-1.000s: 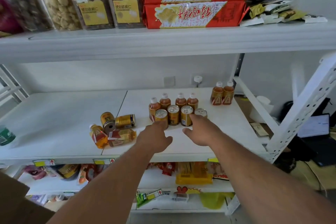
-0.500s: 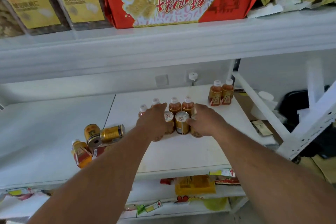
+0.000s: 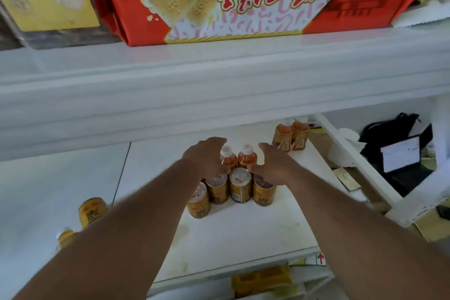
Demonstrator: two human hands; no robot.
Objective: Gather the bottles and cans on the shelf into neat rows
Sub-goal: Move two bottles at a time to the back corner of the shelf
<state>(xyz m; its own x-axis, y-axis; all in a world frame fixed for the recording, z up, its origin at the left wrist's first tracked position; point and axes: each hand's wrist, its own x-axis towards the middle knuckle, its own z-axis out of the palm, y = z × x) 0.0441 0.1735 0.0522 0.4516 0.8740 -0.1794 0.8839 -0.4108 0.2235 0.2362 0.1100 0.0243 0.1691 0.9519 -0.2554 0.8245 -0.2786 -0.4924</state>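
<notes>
Both hands are in over the shelf (image 3: 243,234) now, reaching deep toward its back edge. The left hand (image 3: 207,157) and right hand (image 3: 272,165) flank the back row of bottles (image 3: 237,157) — fingers spread, palms turned inward, closed on nothing that can be seen. Two caps show between the hands; any bottles under the palms are hidden, so whether skin touches plastic cannot be told. Just in front stands the row of cans (image 3: 231,189), four upright, running side to side along the shelf, the leftmost one sitting a touch nearer the front edge. Off toward the back right corner, a pair of bottles (image 3: 291,137) stands apart — nearer the right hand. Over by the left part of the shelf a stray can (image 3: 92,210) waits, and that one is the left hand's reach. The likely squeeze is inward, along the row's long axis.
</notes>
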